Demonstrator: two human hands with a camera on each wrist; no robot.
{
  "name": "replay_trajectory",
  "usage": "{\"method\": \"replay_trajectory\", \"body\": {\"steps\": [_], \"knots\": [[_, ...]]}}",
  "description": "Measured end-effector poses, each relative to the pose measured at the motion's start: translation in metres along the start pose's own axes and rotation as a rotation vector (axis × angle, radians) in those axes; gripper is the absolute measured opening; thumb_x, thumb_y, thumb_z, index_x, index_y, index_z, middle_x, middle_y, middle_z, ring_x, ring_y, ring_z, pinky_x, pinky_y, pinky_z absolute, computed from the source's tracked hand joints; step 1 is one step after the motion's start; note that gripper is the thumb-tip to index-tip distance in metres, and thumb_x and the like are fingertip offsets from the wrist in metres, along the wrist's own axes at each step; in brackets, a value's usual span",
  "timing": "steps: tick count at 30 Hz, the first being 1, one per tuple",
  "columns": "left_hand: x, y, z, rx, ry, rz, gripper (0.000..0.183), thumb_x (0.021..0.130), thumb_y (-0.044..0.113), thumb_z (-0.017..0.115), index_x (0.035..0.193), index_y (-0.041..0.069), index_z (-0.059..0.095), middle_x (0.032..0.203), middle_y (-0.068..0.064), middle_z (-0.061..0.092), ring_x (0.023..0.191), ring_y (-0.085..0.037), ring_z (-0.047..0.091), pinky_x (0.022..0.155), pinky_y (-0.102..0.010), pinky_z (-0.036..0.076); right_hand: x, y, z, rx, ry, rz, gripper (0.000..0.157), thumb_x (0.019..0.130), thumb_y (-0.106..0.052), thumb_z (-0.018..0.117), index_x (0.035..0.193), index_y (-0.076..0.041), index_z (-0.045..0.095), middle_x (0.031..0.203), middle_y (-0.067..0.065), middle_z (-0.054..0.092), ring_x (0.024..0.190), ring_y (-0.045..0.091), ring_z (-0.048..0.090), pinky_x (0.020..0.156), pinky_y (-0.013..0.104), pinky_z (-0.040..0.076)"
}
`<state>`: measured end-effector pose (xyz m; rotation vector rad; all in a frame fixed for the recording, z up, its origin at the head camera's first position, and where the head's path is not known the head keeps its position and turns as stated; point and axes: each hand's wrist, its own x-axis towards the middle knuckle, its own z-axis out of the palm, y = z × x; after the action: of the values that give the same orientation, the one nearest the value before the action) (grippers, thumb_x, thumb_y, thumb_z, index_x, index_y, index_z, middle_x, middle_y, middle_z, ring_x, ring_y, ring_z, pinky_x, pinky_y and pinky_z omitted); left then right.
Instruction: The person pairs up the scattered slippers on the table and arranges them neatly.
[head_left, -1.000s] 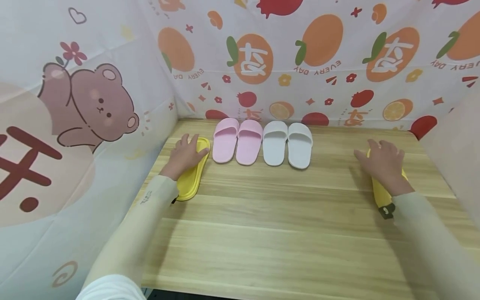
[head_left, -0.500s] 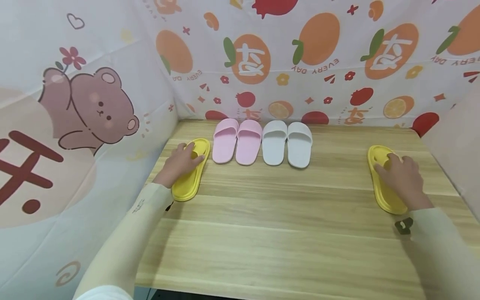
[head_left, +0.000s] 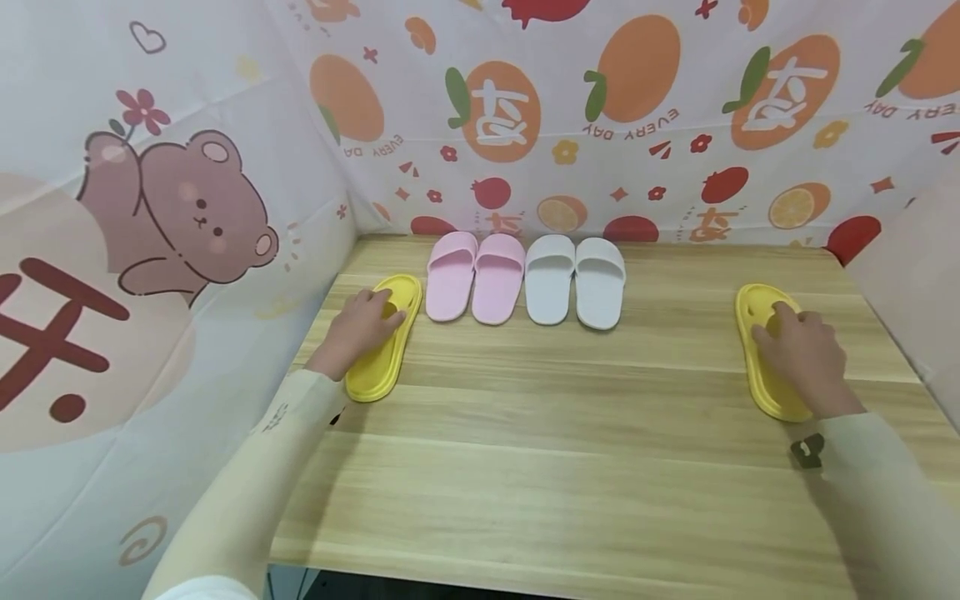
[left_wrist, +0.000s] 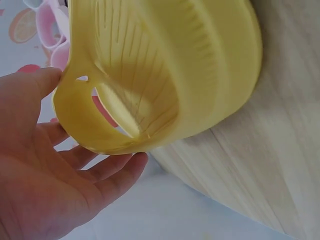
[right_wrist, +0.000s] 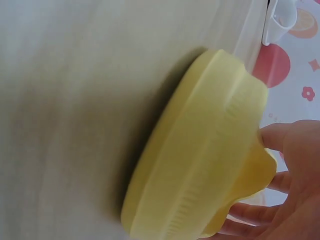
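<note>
A yellow slipper (head_left: pixel 377 364) lies at the left of the wooden table, its toe end away from me. My left hand (head_left: pixel 355 327) reaches over its strap (left_wrist: pixel 82 122); the left wrist view has the thumb at one side of the strap and the fingers at the other, holding it. Far to the right is a second yellow slipper (head_left: pixel 765 379). My right hand (head_left: pixel 807 354) holds that one by its strap (right_wrist: pixel 255 172), thumb on one side, fingers on the other. In the right wrist view its sole edge sits at or just over the table; any gap is unclear.
Between the yellow slippers, a pink pair (head_left: pixel 474 287) and a white pair (head_left: pixel 573 290) stand side by side near the back edge of the wooden table (head_left: pixel 555 467). Printed cloth (head_left: pixel 420 108) rises behind the table and along its sides.
My right hand has moved right and toward me; its yellow slipper, earlier mostly covered by the hand, now shows its insole. The left hand has shifted slightly toward me. Little differs from half a second ago.
</note>
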<state>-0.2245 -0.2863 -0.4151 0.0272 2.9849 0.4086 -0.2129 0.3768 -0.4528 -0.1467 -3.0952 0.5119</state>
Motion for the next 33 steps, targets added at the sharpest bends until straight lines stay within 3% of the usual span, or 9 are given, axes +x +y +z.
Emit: {"method": "replay_trajectory", "body": {"steps": [11, 24, 33], "knots": [[-0.024, 0.008, 0.004, 0.001, 0.011, 0.044, 0.065, 0.102, 0.044, 0.052, 0.151, 0.004, 0.040, 0.145, -0.032, 0.042, 0.130, -0.053, 0.042, 0.103, -0.068, 0.039, -0.015, -0.009, 0.001, 0.007, -0.015, -0.003, 0.074, 0.102, -0.053, 0.039, 0.150, 0.003, 0.031, 0.130, 0.046, 0.035, 0.113, 0.064, 0.038, 0.073, 0.074, 0.040], [-0.052, 0.016, 0.009, 0.032, -0.002, 0.072, 0.064, 0.103, 0.044, 0.051, 0.149, 0.000, 0.044, 0.140, -0.032, 0.047, 0.125, -0.053, 0.046, 0.105, -0.065, 0.039, -0.040, -0.033, 0.012, 0.021, -0.001, -0.026, 0.073, 0.102, -0.053, 0.040, 0.150, 0.000, 0.032, 0.129, 0.043, 0.039, 0.109, 0.064, 0.041, 0.064, 0.071, 0.042], [-0.066, 0.026, 0.014, 0.065, 0.030, 0.065, 0.064, 0.101, 0.049, 0.052, 0.148, 0.006, 0.047, 0.129, -0.024, 0.054, 0.114, -0.045, 0.054, 0.086, -0.061, 0.049, -0.063, -0.051, 0.019, 0.007, 0.013, -0.052, 0.072, 0.101, -0.054, 0.043, 0.149, -0.001, 0.034, 0.128, 0.042, 0.042, 0.109, 0.063, 0.043, 0.064, 0.073, 0.043]]}}
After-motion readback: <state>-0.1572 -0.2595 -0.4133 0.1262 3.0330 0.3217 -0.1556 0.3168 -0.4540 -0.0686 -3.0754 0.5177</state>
